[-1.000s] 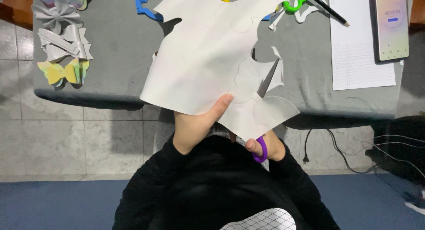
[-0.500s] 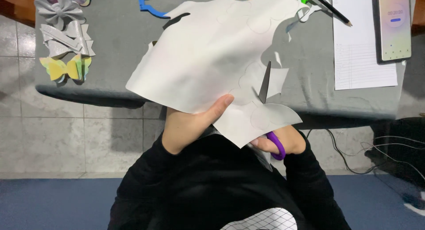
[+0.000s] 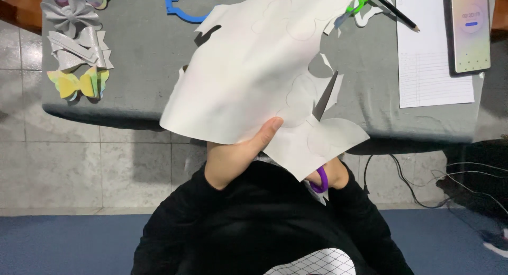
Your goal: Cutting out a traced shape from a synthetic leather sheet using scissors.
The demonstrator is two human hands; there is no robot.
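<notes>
My left hand point(image 3: 238, 156) holds a large white sheet point(image 3: 254, 74) by its lower edge, thumb on top; the sheet has pencilled curved outlines and ragged cut edges. My right hand point(image 3: 330, 174), mostly hidden under the sheet, grips purple-handled scissors point(image 3: 319, 182). The dark scissor blade point(image 3: 324, 99) pokes up through a cut in the sheet's right side, beside a rounded flap of paper point(image 3: 330, 137).
A grey table point(image 3: 132, 68) carries silver and pastel bows point(image 3: 79, 47) at the left, a blue stencil point(image 3: 190, 2) at the back, a lined paper point(image 3: 431, 52), a pencil point(image 3: 394, 10) and a phone point(image 3: 470, 29) at the right. Cables point(image 3: 423, 185) trail on the tiled floor.
The sheet has turned and shifted slightly left in my left hand. The scissor blade has advanced further up along the cut on the right side.
</notes>
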